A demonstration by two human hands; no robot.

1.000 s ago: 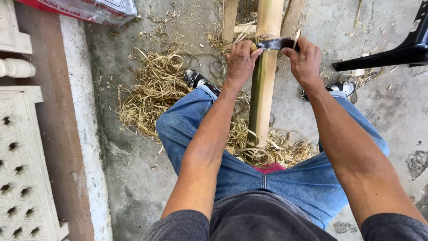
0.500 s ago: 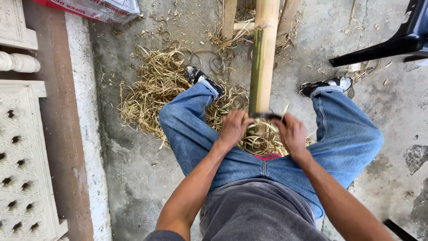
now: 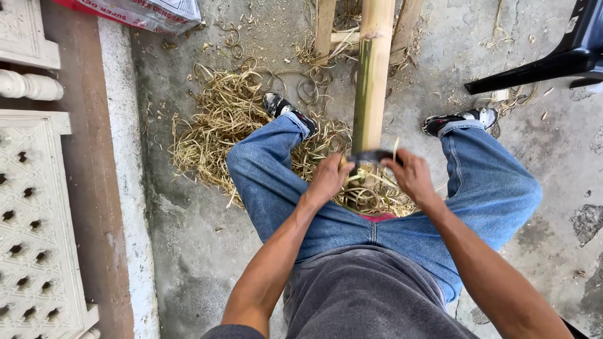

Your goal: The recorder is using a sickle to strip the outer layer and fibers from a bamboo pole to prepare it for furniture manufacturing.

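Your left hand (image 3: 328, 179) and right hand (image 3: 411, 176) keep fingers clamped on the blade (image 3: 375, 156), spanning the bamboo pole (image 3: 370, 81) for even scraping.

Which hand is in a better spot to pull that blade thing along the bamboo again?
Neither, probably. The left hand and right hand each grip one end of the dark blade, which lies across the bamboo pole, so both look equally ready.
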